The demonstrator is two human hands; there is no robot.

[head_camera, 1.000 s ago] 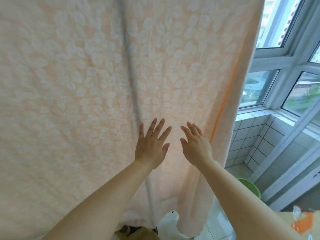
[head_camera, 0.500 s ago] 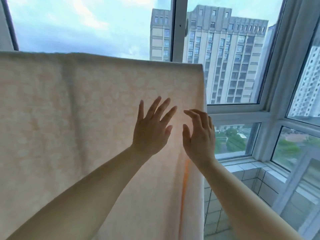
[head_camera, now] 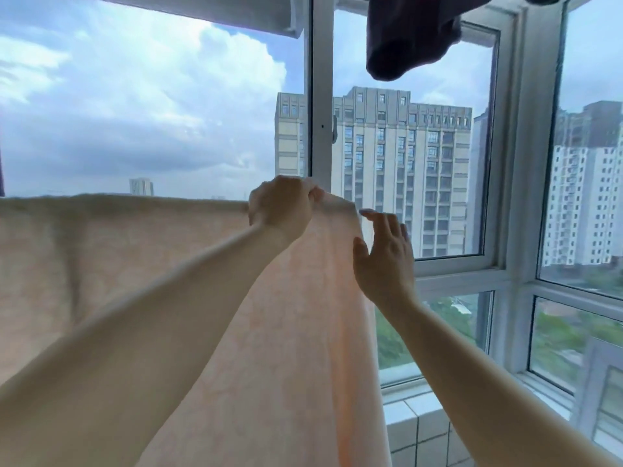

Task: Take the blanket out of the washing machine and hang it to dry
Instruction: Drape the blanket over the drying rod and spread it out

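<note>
Blanket (head_camera: 101, 264) hangs; left hand (head_camera: 281, 205) grips its top edge.

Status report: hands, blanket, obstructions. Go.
Left hand gripping the blanket at its top edge near the right corner. Right hand open beside that corner, not gripping. Blanket draped, hanging. Dark garment overhead, apart from the blanket.

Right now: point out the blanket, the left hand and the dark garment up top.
blanket (head_camera: 118, 264), head view, flat pale face left of the arms.
left hand (head_camera: 279, 205), head view, back of the hand gripping the top edge.
dark garment (head_camera: 408, 35), head view, middle of the hanging cloth.
</note>
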